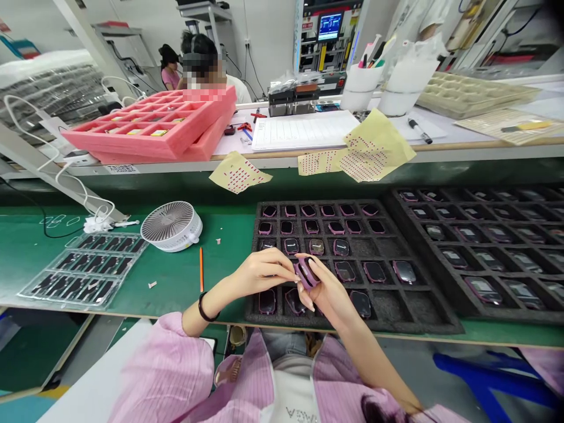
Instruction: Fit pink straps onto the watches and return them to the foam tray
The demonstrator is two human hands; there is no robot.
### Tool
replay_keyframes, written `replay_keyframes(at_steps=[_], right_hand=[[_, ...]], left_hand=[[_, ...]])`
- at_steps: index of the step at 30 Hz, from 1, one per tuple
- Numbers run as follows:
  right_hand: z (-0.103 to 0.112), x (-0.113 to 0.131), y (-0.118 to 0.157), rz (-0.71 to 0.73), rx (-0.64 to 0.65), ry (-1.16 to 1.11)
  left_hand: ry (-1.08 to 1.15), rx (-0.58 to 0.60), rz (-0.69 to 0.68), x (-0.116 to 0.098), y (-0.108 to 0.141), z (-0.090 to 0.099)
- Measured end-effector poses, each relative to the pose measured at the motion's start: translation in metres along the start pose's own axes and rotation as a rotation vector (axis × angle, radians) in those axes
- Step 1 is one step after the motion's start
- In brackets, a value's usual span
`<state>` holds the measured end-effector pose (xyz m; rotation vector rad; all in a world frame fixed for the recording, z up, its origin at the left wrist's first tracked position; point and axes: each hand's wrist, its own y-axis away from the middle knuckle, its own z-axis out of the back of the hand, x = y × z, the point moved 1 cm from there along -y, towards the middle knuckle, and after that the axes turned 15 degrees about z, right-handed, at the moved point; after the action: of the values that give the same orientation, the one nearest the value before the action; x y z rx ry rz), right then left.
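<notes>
A purple smartwatch case (307, 272) is held on edge above the black foam tray (399, 302). My right hand (328, 291) grips it between thumb and fingers. From the other side, my left hand (264, 271) has its fingertips pinched together against the case's edge; any small part between those tips is hidden. Below both hands, purple watch cases with dark screens sit in the tray's compartments, one of them a watch case (345, 271) just right of my right hand. Several compartments at the tray's right side hold nothing.
To the right stands a second foam tray (445, 288) of watch cases. Left on the green bench are a white fan (171, 226), an orange stick (201, 269) and a clear tray of black parts (83, 270). Yellow dotted sheets (374, 150) hang from the shelf edge.
</notes>
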<state>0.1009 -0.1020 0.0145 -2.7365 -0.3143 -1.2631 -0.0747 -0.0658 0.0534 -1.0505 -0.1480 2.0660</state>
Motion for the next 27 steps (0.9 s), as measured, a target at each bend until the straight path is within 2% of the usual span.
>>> replay_keyframes(at_steps=[5, 10, 15, 21, 27], right_hand=[[0.001, -0.001, 0.000, 0.019, -0.014, 0.051], [0.003, -0.005, -0.002, -0.012, 0.004, 0.029], [0.004, -0.010, -0.002, -0.006, -0.008, 0.072], [0.007, -0.016, 0.003, -0.105, 0.107, 0.083], [0.007, -0.020, 0.008, -0.127, 0.139, 0.152]], left_hand=[[-0.077, 0.076, 0.054, 0.002, 0.003, -0.001], [0.007, 0.157, 0.124, 0.001, 0.007, -0.002], [0.007, 0.196, 0.113, -0.002, 0.006, -0.001], [0.188, 0.272, 0.161, -0.001, 0.001, 0.004], [0.186, 0.239, 0.232, 0.009, 0.005, 0.000]])
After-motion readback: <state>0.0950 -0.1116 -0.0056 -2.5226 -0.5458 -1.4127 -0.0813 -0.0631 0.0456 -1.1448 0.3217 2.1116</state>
